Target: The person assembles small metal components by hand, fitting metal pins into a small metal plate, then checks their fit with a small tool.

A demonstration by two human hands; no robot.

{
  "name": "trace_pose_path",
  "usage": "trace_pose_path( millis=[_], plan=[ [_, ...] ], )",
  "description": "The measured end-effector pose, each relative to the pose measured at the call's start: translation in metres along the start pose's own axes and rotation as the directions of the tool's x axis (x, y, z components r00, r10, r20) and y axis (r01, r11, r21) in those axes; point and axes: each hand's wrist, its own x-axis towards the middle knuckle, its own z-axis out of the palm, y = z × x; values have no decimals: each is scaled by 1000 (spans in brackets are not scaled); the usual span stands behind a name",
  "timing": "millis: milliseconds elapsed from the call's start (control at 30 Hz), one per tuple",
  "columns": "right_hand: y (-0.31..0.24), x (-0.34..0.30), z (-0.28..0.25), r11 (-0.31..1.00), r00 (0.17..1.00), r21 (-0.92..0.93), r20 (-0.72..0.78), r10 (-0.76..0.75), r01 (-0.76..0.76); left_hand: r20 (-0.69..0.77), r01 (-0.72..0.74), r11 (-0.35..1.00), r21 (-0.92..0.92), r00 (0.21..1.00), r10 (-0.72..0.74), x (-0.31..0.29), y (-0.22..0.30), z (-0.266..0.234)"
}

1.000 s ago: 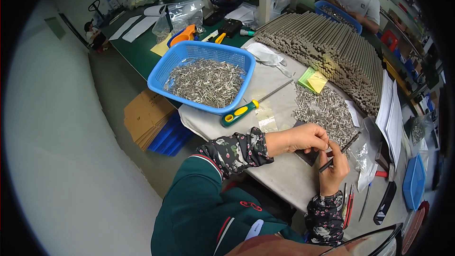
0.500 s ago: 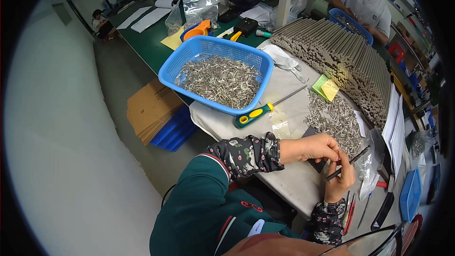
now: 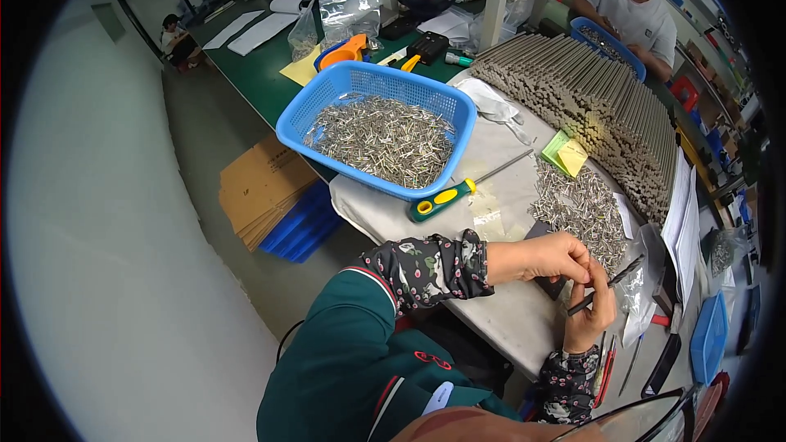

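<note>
A dark twist drill bit [image 3: 629, 268] lies slanted across my right hand [image 3: 591, 321], whose fingers are closed around it with the fluted end pointing up and right. My left hand [image 3: 558, 257] is closed in a pinch, its fingertips meeting those of the right hand. Whatever small piece sits between the fingertips is too hidden to make out. Just beyond both hands spreads a loose pile of small silvery metal pins [image 3: 580, 206]. Partly under my left hand is a dark flat block [image 3: 540, 232] on the cloth-covered table [image 3: 495, 311].
A blue basket [image 3: 295, 141] of metal pins stands at left, with a green-and-yellow screwdriver [image 3: 442, 200] before it. Stacked metal rods [image 3: 606, 106] fill the far right. Red-handled tools [image 3: 607, 372] and a black-handled tool [image 3: 661, 367] lie at right. A co-worker [image 3: 630, 12] sits beyond.
Both hands stay joined at the fingertips around the drill bit, with only a very slight shift. The whole view has moved a little; nothing else visibly differs.
</note>
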Motion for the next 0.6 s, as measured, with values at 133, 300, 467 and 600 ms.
trace_pose_path(
  millis=[133, 300, 467, 600],
  plan=[
    [-1, -2, -2, 1000, 1000, -15, 27, 1, 0, 30, 15, 999, 28, 999, -16, -2, 1, 0],
    [4, -3, -3, 999, 1000, -37, 28, 3, -2, 44, 22, 1000, 19, 999, -23, 4, -3, 0],
    [6, -4, -5, 1000, 1000, -21, 29, -11, 12, 35, 4, 1000, 10, 999, -4, 5, -6, 2],
    [9, -3, -7, 1000, 1000, -24, 23, -14, 14, 41, -2, 1000, 20, 999, 1, 8, -3, 2]
  ],
)
